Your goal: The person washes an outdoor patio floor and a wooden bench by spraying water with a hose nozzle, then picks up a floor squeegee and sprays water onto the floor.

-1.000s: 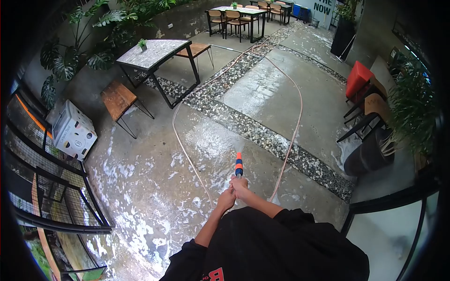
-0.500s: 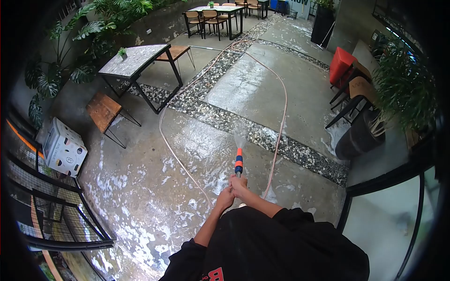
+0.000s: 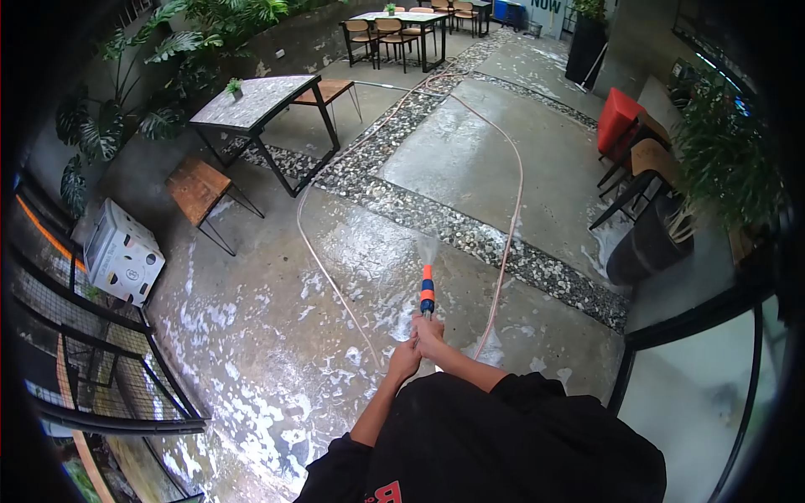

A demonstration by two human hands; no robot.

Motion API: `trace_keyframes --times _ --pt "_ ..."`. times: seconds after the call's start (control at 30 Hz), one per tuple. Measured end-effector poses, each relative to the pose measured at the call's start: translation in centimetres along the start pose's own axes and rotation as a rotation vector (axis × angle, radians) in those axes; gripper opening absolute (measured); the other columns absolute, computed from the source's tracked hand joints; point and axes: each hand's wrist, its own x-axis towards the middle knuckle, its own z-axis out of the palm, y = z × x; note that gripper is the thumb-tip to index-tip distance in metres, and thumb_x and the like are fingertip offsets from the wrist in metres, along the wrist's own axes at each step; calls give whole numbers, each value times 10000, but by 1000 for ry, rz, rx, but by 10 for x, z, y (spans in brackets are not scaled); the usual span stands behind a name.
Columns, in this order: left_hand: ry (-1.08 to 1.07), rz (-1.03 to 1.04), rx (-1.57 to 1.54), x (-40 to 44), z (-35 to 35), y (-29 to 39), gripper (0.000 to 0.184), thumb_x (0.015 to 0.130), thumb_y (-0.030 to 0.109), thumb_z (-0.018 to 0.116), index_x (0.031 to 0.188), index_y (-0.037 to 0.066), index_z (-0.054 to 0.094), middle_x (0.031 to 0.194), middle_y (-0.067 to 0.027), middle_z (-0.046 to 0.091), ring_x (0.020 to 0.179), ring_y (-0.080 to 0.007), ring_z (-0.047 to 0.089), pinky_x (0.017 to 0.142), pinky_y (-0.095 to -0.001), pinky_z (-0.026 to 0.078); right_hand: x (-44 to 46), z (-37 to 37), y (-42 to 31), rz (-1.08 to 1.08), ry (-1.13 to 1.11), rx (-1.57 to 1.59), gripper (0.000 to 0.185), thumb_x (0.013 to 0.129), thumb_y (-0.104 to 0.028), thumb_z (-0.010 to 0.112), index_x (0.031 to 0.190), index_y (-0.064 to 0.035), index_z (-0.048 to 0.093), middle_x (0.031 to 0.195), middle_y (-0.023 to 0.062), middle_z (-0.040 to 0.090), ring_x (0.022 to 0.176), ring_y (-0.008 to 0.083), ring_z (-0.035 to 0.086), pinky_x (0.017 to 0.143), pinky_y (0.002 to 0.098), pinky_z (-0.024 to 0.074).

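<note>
A spray nozzle in orange and dark blue points away from me over the wet concrete floor. Water fans out of its tip toward the pebble strip. My right hand is closed around the nozzle's rear end. Just behind and to its left, my left hand is wrapped around the hose end, which the fingers mostly hide. A pale pink hose loops across the floor on both sides of my hands. White foam lies in patches, thickest at the lower left.
A table with a small plant stands at the left, beside wooden stools. A white printed box sits near the mesh frame. Pebble strips divide the slabs. Chairs and a dark pot are at the right.
The view has shifted slightly, so the surroundings appear a little farther right and lower. Both hands keep their grip and water still sprays from the nozzle.
</note>
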Motion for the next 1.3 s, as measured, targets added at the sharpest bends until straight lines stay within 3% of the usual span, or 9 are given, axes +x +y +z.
trace_keyframes --times 0.13,0.27,0.37,0.47,0.53,1.03,1.27,1.3 --pt "46 22 53 -18 4 -4 391 751 333 400 994 51 516 843 -237 542 785 -386 519 687 -425 406 -8 -7 15 10 -14 -2 88 628 -28 527 682 -49 461 565 28 457 397 111 400 348 259 320" --pt "52 29 22 -21 2 11 381 732 253 427 1026 22 501 851 -257 533 823 -384 514 717 -398 398 -15 -11 6 -41 -26 -23 98 611 -1 525 665 -48 458 557 28 452 403 113 406 353 255 322" --pt "8 29 56 -20 11 13 378 731 260 433 1026 34 504 846 -255 535 818 -383 515 711 -395 401 -19 -23 2 -16 -8 26 113 598 16 525 660 -49 457 548 24 448 404 112 409 352 252 321" --pt "-42 55 80 -16 22 30 402 757 350 386 1009 63 513 867 -240 538 820 -374 518 710 -416 404 -12 -41 -7 -64 1 51 117 595 20 519 661 -50 453 544 20 442 401 109 406 351 251 320" --pt "-65 81 62 -11 37 41 400 728 324 440 1005 46 518 819 -243 545 800 -367 529 694 -390 408 -5 -60 -16 -72 0 85 115 591 19 515 654 -47 444 529 22 432 396 111 403 348 255 318" --pt "-288 191 150 21 202 133 383 736 338 428 846 -7 552 783 -232 550 780 -379 521 659 -404 401 35 -241 -90 -83 296 168 112 571 8 514 612 -3 410 477 51 399 383 141 394 339 286 318" --pt "-369 221 143 25 254 167 381 735 332 427 871 -4 546 797 -242 546 800 -375 519 678 -401 399 25 -297 -129 9 328 290 103 579 26 489 603 -7 395 473 49 380 354 138 365 292 288 277" --pt "-404 231 177 27 261 170 400 750 336 407 978 20 499 832 -246 540 813 -383 513 694 -413 397 28 -304 -131 14 342 307 101 581 29 485 599 -7 392 472 46 378 350 135 366 284 282 267"
